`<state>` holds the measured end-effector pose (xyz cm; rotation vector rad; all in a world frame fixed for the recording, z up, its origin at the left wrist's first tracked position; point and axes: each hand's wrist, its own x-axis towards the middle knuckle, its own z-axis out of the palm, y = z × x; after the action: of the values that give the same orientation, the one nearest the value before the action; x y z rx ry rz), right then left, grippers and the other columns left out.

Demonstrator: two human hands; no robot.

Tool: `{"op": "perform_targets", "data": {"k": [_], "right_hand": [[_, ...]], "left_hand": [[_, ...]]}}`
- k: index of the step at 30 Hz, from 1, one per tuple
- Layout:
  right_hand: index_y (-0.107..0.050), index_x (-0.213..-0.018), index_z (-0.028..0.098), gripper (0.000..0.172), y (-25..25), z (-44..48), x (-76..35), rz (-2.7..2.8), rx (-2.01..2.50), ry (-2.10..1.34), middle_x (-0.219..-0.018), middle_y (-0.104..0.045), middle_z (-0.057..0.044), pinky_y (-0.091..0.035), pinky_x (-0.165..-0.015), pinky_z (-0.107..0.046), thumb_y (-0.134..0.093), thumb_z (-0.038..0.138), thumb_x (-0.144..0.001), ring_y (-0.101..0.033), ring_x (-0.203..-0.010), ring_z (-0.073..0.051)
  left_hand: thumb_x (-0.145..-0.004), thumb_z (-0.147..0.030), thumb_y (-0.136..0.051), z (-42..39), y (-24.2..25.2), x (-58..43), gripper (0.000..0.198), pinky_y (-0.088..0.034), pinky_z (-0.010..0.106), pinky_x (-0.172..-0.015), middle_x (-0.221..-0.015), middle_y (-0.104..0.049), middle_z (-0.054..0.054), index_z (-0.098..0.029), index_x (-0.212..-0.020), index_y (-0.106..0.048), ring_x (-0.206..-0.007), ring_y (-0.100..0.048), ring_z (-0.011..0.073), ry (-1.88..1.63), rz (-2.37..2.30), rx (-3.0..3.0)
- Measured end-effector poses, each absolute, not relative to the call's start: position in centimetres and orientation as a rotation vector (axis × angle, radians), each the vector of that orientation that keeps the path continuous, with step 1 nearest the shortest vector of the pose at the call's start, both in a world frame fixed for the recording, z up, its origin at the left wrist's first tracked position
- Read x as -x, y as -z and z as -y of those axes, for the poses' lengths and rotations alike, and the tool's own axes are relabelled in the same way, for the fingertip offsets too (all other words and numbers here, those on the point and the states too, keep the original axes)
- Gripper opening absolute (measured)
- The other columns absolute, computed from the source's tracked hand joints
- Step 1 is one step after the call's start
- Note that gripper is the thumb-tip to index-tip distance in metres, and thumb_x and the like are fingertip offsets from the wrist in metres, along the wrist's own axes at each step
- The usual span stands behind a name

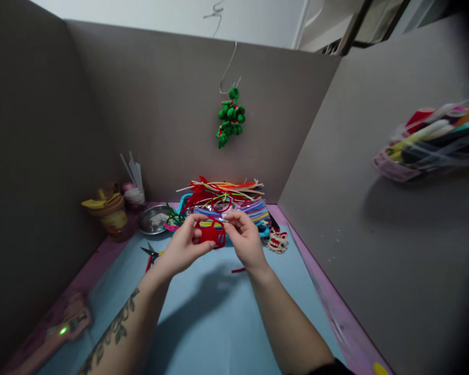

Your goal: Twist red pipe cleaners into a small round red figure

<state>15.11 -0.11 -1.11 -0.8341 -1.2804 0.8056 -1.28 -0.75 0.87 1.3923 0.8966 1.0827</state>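
Note:
Between my two hands is a red fuzzy piece of bent pipe cleaner (210, 235), raised above the blue mat (214, 323). My left hand (187, 240) grips its left side, thumb below and fingers above. The fingertips of my right hand (245, 238) pinch its upper right edge, where a thin loop shows. A short red pipe cleaner strip (238, 270) lies on the mat beside my right wrist. Scissors (152, 253) with dark blades lie left of my left wrist, partly covered by it.
A blue basket (184, 202) of colourful pipe cleaners stands behind my hands. Left are a metal bowl (147, 221), a pot (113, 216) and a pink glue gun (68, 325). A cream-and-red craft (276, 241) lies right. A green ornament (232, 119) hangs ahead; a pen holder (398, 165) juts from the right wall.

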Motion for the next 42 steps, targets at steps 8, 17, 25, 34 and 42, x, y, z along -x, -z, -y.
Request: {"op": "perform_targets", "data": {"k": [8,17,25,34,42], "right_hand": [[-0.057,-0.1,0.023,0.016,0.6,0.6,-15.1,1.429,0.912,-0.484,-0.094,-0.065,-0.004,-0.047,-0.08,-0.034,-0.059,0.022,-0.084,-0.06,-0.089,-0.019],[-0.06,-0.078,0.022,0.011,0.5,0.6,-15.2,1.668,0.955,-0.266,-0.079,-0.062,-0.001,-0.042,-0.079,-0.033,-0.057,0.019,-0.088,-0.055,-0.084,-0.019],[-0.057,-0.077,0.021,0.013,0.8,0.4,-15.0,1.594,0.969,-0.281,-0.079,-0.06,-0.002,-0.041,-0.077,-0.032,-0.053,0.023,-0.089,-0.054,-0.081,-0.018],[-0.057,-0.074,0.022,0.013,0.7,0.4,-15.2,1.679,0.898,-0.326,-0.075,-0.061,-0.001,-0.042,-0.076,-0.033,-0.054,0.022,-0.087,-0.053,-0.079,-0.018],[-0.056,-0.079,0.022,0.012,1.6,0.6,-14.4,1.393,0.941,-0.092,-0.079,-0.06,-0.002,-0.042,-0.079,-0.034,-0.052,0.022,-0.09,-0.053,-0.082,-0.019]], "left_hand": [[-0.068,-0.035,-0.077,-0.3,-1.2,1.7,0.066,-0.021,0.017,-0.044,-0.051,-0.043,-0.01,-0.012,-0.122,-0.049,-0.044,-0.032,0.0051,-1.246,-0.922,-1.135],[-0.073,-0.038,-0.073,0.3,-1.6,1.7,0.072,-0.019,0.019,-0.043,-0.051,-0.044,-0.009,-0.012,-0.132,-0.043,-0.044,-0.032,0.0059,-1.156,-0.897,-1.215],[-0.068,-0.036,-0.076,0.7,-2.0,1.6,0.069,-0.032,0.02,-0.05,-0.061,-0.06,-0.004,-0.014,-0.125,-0.043,-0.051,-0.045,0.008,-1.262,-0.968,-1.23],[-0.072,-0.029,-0.072,0.7,-1.7,1.8,0.055,-0.04,0.022,-0.057,-0.06,-0.061,-0.006,-0.019,-0.12,-0.046,-0.055,-0.055,0.0106,-1.302,-1.005,-1.362],[-0.073,-0.034,-0.073,1.6,-1.4,0.5,0.043,-0.045,0.025,-0.062,-0.076,-0.069,0.002,-0.02,-0.109,-0.054,-0.068,-0.062,0.015,-1.583,-1.147,-1.391]]}}
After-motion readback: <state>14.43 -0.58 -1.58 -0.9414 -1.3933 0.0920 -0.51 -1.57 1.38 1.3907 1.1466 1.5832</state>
